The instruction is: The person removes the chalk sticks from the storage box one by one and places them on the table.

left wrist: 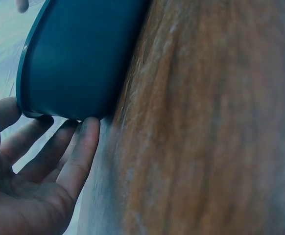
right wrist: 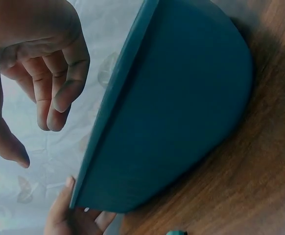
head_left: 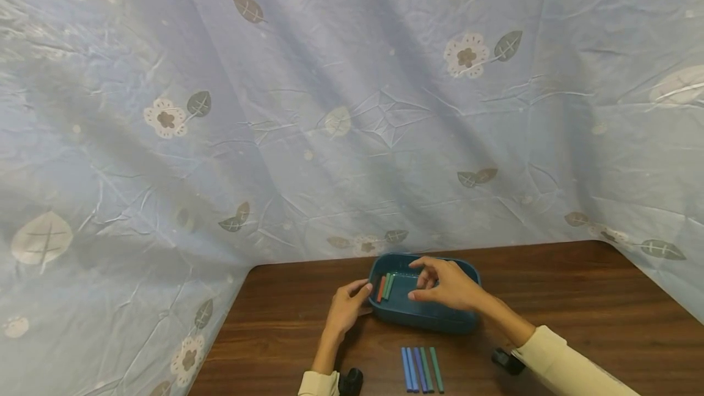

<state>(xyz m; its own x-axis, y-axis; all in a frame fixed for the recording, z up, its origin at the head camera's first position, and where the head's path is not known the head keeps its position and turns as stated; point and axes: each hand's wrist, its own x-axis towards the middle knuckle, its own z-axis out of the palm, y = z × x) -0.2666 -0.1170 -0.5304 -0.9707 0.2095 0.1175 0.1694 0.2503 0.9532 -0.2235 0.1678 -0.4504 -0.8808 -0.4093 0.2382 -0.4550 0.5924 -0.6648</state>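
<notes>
The left hand (head_left: pixel 345 307), fingers nearly straight, touches a smooth, round-cornered blue-green tub (head_left: pixel 420 319); the right hand (head_left: pixel 450 286) hangs over it, loose, thumb apart; thin sticks (head_left: pixel 421 371) lie on streaky wood (head_left: pixel 286 322)

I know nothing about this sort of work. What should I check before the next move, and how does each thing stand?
1. Tray steadied: ok; the left fingers touch its end.
2. Right fingers free: ok; they hold nothing.
3. Three sticks inside, lying neatly: ok; one red and two green, side by side at the left end.
4. Right fingers at the five sticks on the table: not ok; they hover over the tray.
5. Tray floor beneath the right fingers clear: cannot tell; the hand blocks the view.
</notes>
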